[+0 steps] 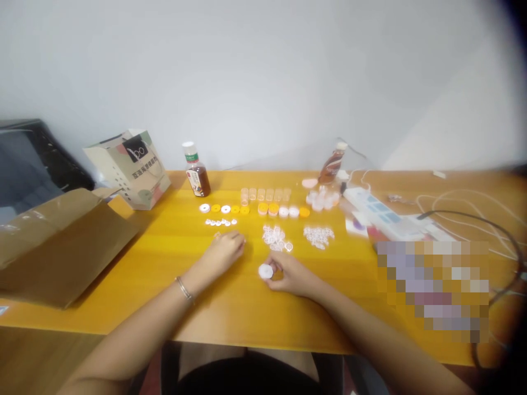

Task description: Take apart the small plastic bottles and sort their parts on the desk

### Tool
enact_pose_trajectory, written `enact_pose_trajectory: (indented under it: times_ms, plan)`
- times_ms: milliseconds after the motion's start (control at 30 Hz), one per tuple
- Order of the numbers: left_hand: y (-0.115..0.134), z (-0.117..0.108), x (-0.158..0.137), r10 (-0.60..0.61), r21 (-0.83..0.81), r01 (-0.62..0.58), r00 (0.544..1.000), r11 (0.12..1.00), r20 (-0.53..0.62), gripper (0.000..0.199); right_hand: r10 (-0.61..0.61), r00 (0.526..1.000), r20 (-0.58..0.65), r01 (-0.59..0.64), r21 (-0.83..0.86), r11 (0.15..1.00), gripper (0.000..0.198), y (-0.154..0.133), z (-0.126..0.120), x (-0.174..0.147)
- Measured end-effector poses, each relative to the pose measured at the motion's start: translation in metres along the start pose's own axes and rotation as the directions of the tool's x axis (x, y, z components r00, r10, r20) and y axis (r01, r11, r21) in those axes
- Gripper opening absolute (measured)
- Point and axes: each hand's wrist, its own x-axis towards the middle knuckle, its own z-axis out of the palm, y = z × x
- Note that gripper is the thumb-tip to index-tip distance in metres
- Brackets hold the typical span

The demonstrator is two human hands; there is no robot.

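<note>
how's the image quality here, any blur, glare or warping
Head view: soft all over, so the small clear parts near the hands blur together; edges bow and the right corners darken; a pixelated block masks part of the table; light is even, without harsh glare.

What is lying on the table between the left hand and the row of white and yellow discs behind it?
In the head view, a short line of small white pieces lies between the left hand and the disc row.
</note>
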Motion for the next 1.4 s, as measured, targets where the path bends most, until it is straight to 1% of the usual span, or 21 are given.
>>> enact_pose_trajectory:
  times_ms: [100,333,433,500,567,600,633,700,733,767,833,933,1133,1233,1400]
  plan:
    - [-0.008,-0.004,0.004,-0.047,0.053,0.044,0.997,0.998,0.053,0.015,0.006,1.0,0.006,-0.006,0.005,1.0,0.016,-0.002,-0.002,0.0]
    - [-0.008,0.002,0.004,-0.054,0.089,0.044,0.993,0.995,0.107,0.015,0.028,0.999,0.02,-0.028,-0.001,1.0,0.017,-0.004,-0.004,0.0]
    - [-0.009,0.004,0.002,-0.041,0.093,0.033,0.996,0.995,0.084,0.014,0.031,0.999,0.022,-0.031,0.002,1.0,0.016,-0.004,-0.004,0.0]
    - [-0.006,0.002,0.0,-0.03,0.083,0.026,0.999,0.996,0.041,0.014,0.03,0.999,0.02,-0.03,0.009,1.0,0.016,-0.004,-0.004,0.0]
    - [0.0,0.001,-0.002,0.036,0.027,-0.035,0.999,0.999,-0.01,0.014,0.021,1.0,0.016,-0.022,0.013,1.0,0.016,-0.003,-0.003,0.001]
    - [0.005,0.001,-0.003,0.105,-0.022,-0.106,0.994,0.994,-0.028,0.014,0.013,1.0,0.014,-0.013,0.014,1.0,0.016,-0.001,-0.002,0.001]
    - [0.009,0.001,-0.005,0.19,-0.071,-0.193,0.981,0.979,-0.044,0.015,0.004,1.0,0.011,-0.004,0.015,1.0,0.015,0.0,-0.002,0.002]
    - [0.019,0.003,-0.007,0.353,-0.122,-0.359,0.933,0.925,-0.071,0.018,-0.013,1.0,0.007,0.013,0.027,1.0,0.015,0.003,-0.001,0.003]
    - [0.022,0.005,-0.007,0.408,-0.115,-0.415,0.909,0.902,-0.081,0.02,-0.018,1.0,0.006,0.018,0.04,0.999,0.015,0.004,0.0,0.003]
    - [0.025,0.008,-0.008,0.44,-0.092,-0.448,0.893,0.89,-0.088,0.021,-0.02,1.0,0.007,0.02,0.054,0.998,0.016,0.006,0.0,0.004]
    - [0.028,0.013,-0.008,0.466,-0.04,-0.471,0.879,0.881,-0.096,0.022,-0.016,1.0,0.018,0.014,0.078,0.997,0.018,0.008,0.0,0.004]
    - [0.027,0.018,-0.006,0.482,-0.013,-0.485,0.872,0.875,-0.091,0.021,-0.009,0.999,0.049,0.004,0.099,0.995,0.02,0.01,-0.001,0.005]
    - [0.024,0.021,-0.002,0.536,0.055,-0.533,0.841,0.844,-0.076,0.023,0.008,0.998,0.055,-0.014,0.098,0.995,0.025,0.01,-0.003,0.006]
    - [0.023,0.02,0.0,0.583,0.104,-0.575,0.809,0.811,-0.072,0.025,0.021,0.999,0.046,-0.026,0.114,0.993,0.026,0.009,-0.003,0.005]
    - [0.02,0.019,0.003,0.669,0.139,-0.655,0.738,0.743,-0.095,0.024,0.045,0.998,0.045,-0.052,0.155,0.987,0.022,0.007,-0.003,0.004]
